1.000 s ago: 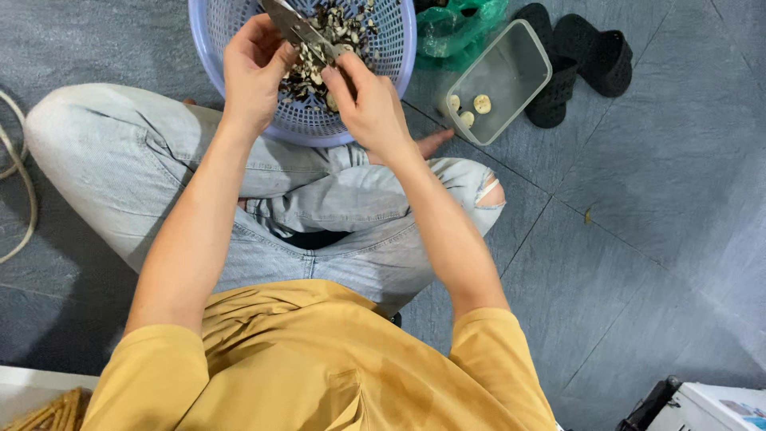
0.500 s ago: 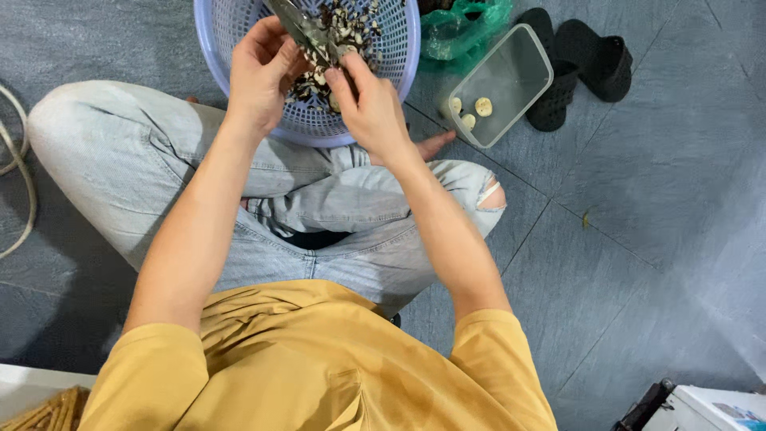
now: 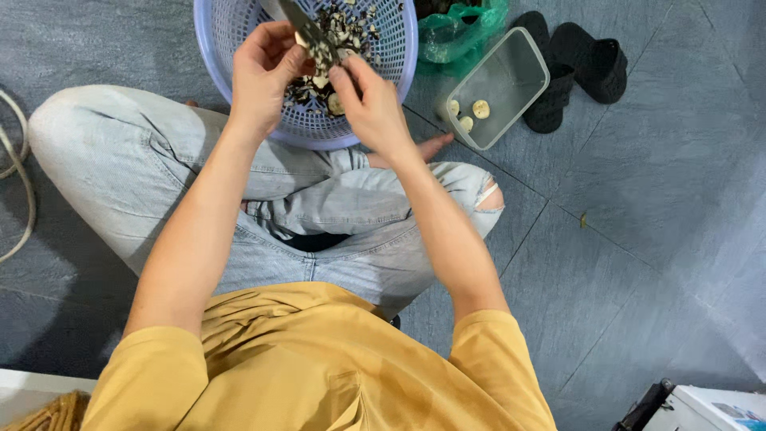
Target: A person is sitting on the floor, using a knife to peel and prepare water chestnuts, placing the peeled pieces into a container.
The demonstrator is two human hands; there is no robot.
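Over the basket (image 3: 239, 32), both hands' grip holds the knife (image 3: 307, 32).

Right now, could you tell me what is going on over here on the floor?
A person in a yellow shirt and light jeans sits cross-legged on the grey tiled floor, working over a lavender plastic basket of dark shell scraps. The left hand holds a knife above the basket, while the right hand pinches a small pale piece against the blade. Beside the basket, a clear rectangular container holds a few pale peeled pieces. A green bag and black sandals lie nearby.
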